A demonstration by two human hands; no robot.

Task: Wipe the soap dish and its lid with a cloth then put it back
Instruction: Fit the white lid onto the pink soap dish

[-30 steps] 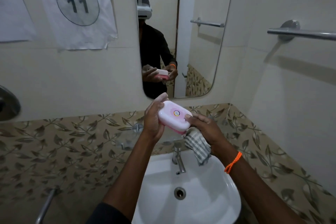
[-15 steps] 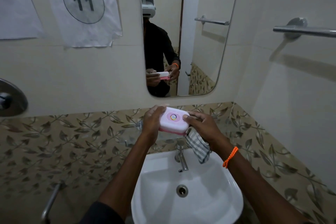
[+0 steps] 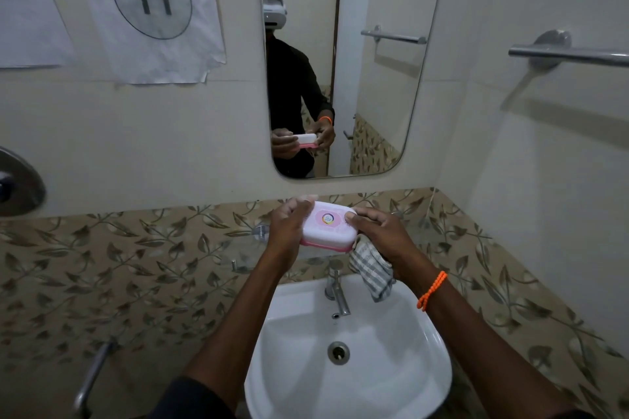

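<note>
The soap dish (image 3: 328, 230) is a white lid with a round pink sticker, closed over a pink base. It is held level above the tap, close to the back wall. My left hand (image 3: 287, 231) grips its left end. My right hand (image 3: 377, 236) grips its right end, thumb on the lid, and also holds a grey-and-white checked cloth (image 3: 371, 270) that hangs below the palm. What is under the dish is hidden.
A white basin (image 3: 401, 381) with a steel tap (image 3: 337, 292) sits below my hands. A mirror (image 3: 374, 85) hangs above on the back wall. A towel bar (image 3: 571, 53) runs along the right wall. Paper sheets (image 3: 149, 10) hang at the upper left.
Both hands have carried the soap dish away from me toward the back wall and turned it from tilted to level. The cloth stays hanging under the right hand.
</note>
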